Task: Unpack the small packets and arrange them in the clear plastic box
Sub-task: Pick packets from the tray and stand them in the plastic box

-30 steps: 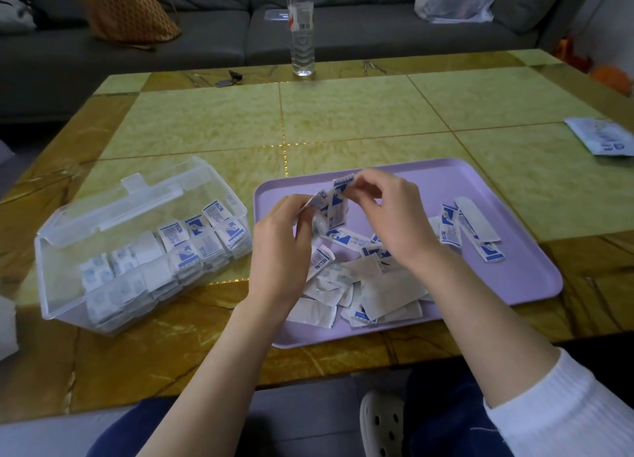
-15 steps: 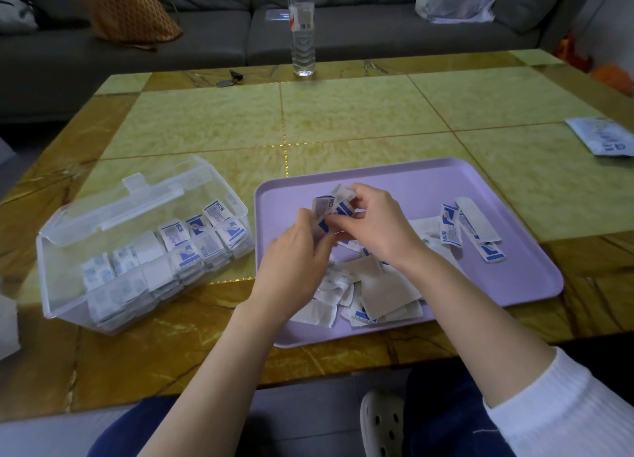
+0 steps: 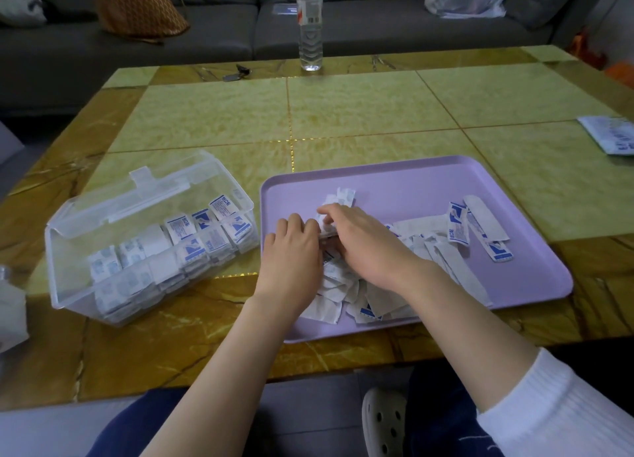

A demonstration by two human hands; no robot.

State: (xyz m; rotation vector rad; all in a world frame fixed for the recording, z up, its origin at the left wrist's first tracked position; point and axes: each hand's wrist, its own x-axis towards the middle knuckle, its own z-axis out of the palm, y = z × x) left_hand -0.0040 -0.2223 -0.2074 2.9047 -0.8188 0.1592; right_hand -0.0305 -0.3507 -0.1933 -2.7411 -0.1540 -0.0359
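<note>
A lilac tray (image 3: 411, 185) lies in front of me with small blue-and-white packets (image 3: 458, 230) scattered on its right side and a heap of torn white wrappers (image 3: 339, 302) at its near edge. My left hand (image 3: 293, 250) and my right hand (image 3: 363, 240) meet low over the tray's left part, fingers curled round a small bundle of packets (image 3: 339, 197) whose ends stick out beyond my fingertips. The clear plastic box (image 3: 68, 271) stands to the left with its lid open. Rows of packets (image 3: 192, 237) fill it.
A water bottle (image 3: 309, 24) stands at the table's far edge, with keys (image 3: 236, 74) to its left. A printed paper pack (image 3: 610, 137) lies at the right edge and a white object (image 3: 10, 305) at the left. A grey sofa runs behind the table.
Both hands have come down from above the tray to its surface, keeping the bundle of packets between them. The box and the loose packets have not moved.
</note>
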